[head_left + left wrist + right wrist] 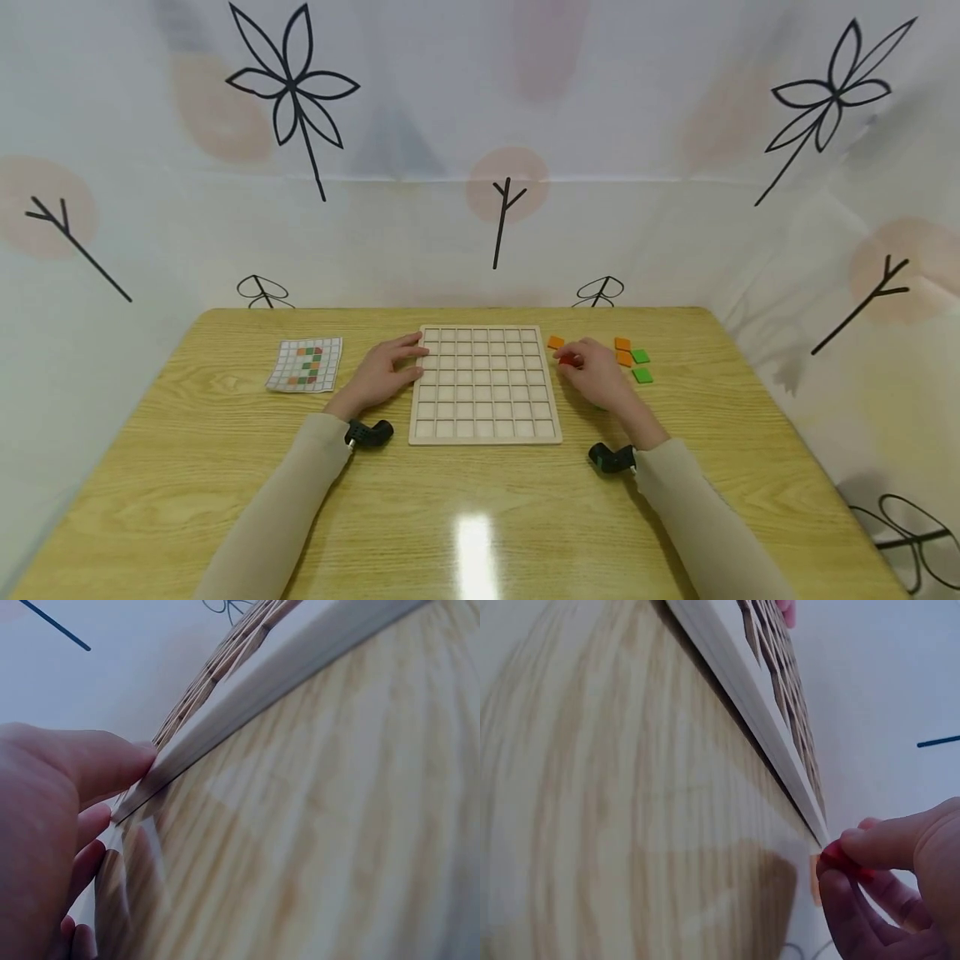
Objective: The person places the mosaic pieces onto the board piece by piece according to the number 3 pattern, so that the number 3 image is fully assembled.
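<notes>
A wooden grid board [485, 439] with square cells lies flat in the middle of the table. My left hand [384, 372] rests at its left edge, fingers fairly straight; in the left wrist view the thumb [112, 761] touches the board's side [225, 720]. Right of the board, my right hand [596, 375] pinches a red tile [567, 361] between thumb and fingers. The right wrist view shows this red tile [844, 860] held near the board's corner, with an orange tile [815, 881] behind it.
Orange tiles [622, 343] and green tiles [642, 376] lie scattered around the right hand. A paper pattern card [304, 365] with coloured squares lies left of the board. White patterned cloth [420, 242] stands behind the table.
</notes>
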Available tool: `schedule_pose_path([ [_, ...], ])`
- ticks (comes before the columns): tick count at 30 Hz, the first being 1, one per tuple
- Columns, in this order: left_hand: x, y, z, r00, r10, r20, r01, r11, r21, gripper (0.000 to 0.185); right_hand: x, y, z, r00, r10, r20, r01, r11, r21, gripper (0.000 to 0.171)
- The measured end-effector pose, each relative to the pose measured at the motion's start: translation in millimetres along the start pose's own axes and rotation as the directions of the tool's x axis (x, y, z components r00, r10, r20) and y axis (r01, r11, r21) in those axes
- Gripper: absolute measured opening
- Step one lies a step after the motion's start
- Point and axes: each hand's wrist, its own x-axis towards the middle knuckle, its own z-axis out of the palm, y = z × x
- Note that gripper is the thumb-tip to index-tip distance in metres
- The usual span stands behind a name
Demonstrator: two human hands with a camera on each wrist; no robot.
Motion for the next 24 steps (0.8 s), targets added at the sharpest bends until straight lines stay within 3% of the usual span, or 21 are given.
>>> schedule_pose_path([
  [6, 0.4, 0.3, -0.1, 1.0, -0.005, 0.001, 0.005, 1.0, 0.008, 0.038, 7, -3, 14, 0.998, 0.054, -0.037, -0.049, 0.991, 0.123, 0.01],
  [13, 0.9, -0.2, 0.8, 1.0, -0.01, 0.004, 0.01, 0.999, 0.039, 0.038, 18, -10, 21, 0.99, 0.081, -0.115, -0.059, 0.98, 0.189, 0.009],
  [19, 0.9, -0.6, 0.5, 1.0, 0.011, 0.005, -0.011, 0.997, 0.079, 0.038, 30, -19, 30, 0.985, 0.139, -0.103, -0.107, 0.957, 0.269, 0.009],
  [24, 0.4, 2.2, -1.2, 1.0, 0.02, 0.012, -0.021, 0.995, 0.098, 0.041, 39, -27, 39, 0.974, 0.219, -0.066, -0.183, 0.918, 0.352, 0.014],
])
